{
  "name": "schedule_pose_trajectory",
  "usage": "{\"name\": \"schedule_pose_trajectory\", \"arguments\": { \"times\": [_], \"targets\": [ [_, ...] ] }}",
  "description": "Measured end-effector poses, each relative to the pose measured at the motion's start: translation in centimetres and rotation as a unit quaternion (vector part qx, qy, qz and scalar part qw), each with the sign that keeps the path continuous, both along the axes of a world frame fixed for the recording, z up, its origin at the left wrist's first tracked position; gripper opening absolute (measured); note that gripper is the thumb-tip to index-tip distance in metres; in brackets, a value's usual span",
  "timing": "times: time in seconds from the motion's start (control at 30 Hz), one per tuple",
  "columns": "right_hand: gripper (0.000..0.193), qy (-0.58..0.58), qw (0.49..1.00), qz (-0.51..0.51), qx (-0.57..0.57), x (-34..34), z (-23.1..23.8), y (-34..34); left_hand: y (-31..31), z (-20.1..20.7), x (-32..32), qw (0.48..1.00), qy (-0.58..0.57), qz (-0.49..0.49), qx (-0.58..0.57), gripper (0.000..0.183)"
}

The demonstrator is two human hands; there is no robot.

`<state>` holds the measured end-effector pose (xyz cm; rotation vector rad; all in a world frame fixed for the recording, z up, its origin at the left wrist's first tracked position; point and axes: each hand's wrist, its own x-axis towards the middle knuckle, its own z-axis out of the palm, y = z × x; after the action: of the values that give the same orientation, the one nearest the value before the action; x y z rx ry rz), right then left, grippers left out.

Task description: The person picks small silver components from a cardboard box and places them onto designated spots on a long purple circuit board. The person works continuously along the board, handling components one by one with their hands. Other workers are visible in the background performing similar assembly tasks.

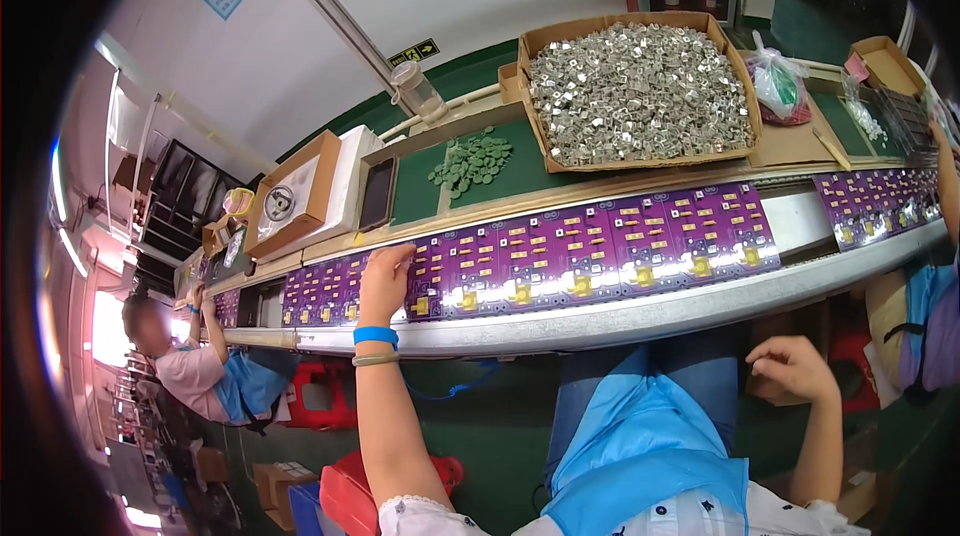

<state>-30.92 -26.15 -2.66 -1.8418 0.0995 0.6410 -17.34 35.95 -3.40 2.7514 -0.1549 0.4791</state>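
Note:
Purple circuit boards [560, 254] with yellow parts lie side by side along the metal-edged line in front of me. My left hand [385, 284] is over the boards left of centre, a blue band and a pale bangle on its wrist. Its fingers are bent with the tips together at a board's upper part; what they hold, if anything, is hidden. My right hand [797, 368] hangs in the air right of my lap, below the line's near edge. Its fingers are loosely curved and apart, with nothing visible in them.
Behind the boards stands a cardboard box [535, 126] heaped with small metal parts. Green discs [472, 162] lie loose to its left. Farther left is an open carton [318, 181] with a reel. One person [210, 376] sits at left; another's arm [945, 171] reaches in at right.

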Motion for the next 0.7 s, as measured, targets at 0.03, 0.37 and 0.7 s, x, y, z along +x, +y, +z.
{"name": "schedule_pose_trajectory", "arguments": {
  "times": [0.03, 0.37, 0.7],
  "targets": [
    [0.015, -0.065, 0.997, 0.034, -0.025, 1.8, 1.9, 0.6, -0.4, 0.2, 0.3, 1.0, -0.016, -0.01, -0.003, 0.024],
    [0.017, -0.491, 0.847, 0.061, -0.195, 23.0, 5.3, 9.9, -18.9, 7.5, 8.6, 0.97, -0.094, -0.216, -0.057, 0.022],
    [0.016, -0.476, 0.807, 0.09, -0.337, 29.0, 3.2, 15.0, -30.6, 3.3, 17.1, 0.979, 0.014, -0.203, -0.015, 0.017]
  ]
}}
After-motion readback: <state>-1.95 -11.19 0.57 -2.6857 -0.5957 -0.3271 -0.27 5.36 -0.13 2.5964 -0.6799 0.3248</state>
